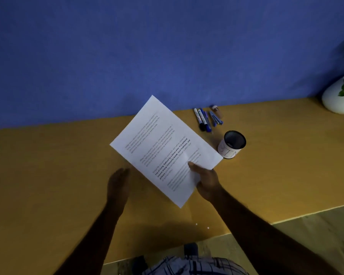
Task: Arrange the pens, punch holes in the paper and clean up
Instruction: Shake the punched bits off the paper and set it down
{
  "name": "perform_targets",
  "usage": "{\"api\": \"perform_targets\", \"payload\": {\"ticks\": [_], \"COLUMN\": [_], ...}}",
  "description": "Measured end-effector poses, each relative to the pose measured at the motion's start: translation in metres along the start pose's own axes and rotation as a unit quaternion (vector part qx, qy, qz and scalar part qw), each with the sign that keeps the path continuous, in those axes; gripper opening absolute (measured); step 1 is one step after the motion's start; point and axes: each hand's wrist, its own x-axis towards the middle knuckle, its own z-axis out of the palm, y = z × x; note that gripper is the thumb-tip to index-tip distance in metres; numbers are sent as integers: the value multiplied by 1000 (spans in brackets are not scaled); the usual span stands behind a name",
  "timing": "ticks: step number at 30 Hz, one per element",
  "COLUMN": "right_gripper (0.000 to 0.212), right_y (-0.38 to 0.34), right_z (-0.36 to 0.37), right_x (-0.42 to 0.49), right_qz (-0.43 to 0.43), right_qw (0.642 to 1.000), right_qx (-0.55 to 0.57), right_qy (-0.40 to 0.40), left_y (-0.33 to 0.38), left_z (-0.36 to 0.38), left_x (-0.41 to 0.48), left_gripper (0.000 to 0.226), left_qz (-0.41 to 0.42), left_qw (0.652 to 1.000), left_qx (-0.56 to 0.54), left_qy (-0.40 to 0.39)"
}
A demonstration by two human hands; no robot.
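A printed sheet of paper (163, 147) is held tilted above the yellow-brown desk (48, 175), its far corner up against the blue wall. My right hand (205, 179) grips its near right edge, thumb on top. My left hand (118, 183) hovers over the desk to the left of the sheet, fingers together and holding nothing. Several pens and markers (206, 119) lie side by side on the desk near the wall. A black mesh pen holder (231, 144) with a white label stands upright just in front of them, with no pens showing in it.
A small brownish object (216, 110) lies beside the pens. Two tiny white paper dots (202, 226) sit near the desk's front edge. A white plant pot (339, 96) with green leaves stands at the far right. A blue wall (147, 46) backs the desk.
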Motion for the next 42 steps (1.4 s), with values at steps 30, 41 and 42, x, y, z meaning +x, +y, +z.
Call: {"api": "perform_targets", "payload": {"ticks": [30, 41, 42], "right_gripper": [14, 20, 20], "right_y": [79, 130, 132], "right_z": [65, 99, 100], "right_x": [-8, -5, -6], "right_qz": [93, 65, 59], "right_qw": [934, 848, 838], "right_qx": [-343, -525, -542], "right_qy": [-32, -30, -29], "left_y": [-19, -50, -51], "left_z": [-139, -174, -174], "left_x": [23, 42, 41], "left_gripper": [8, 12, 13], "left_qz": [3, 26, 31], "left_qw": [993, 967, 962], "left_qx": [95, 255, 271], "left_qy": [-65, 7, 15]}}
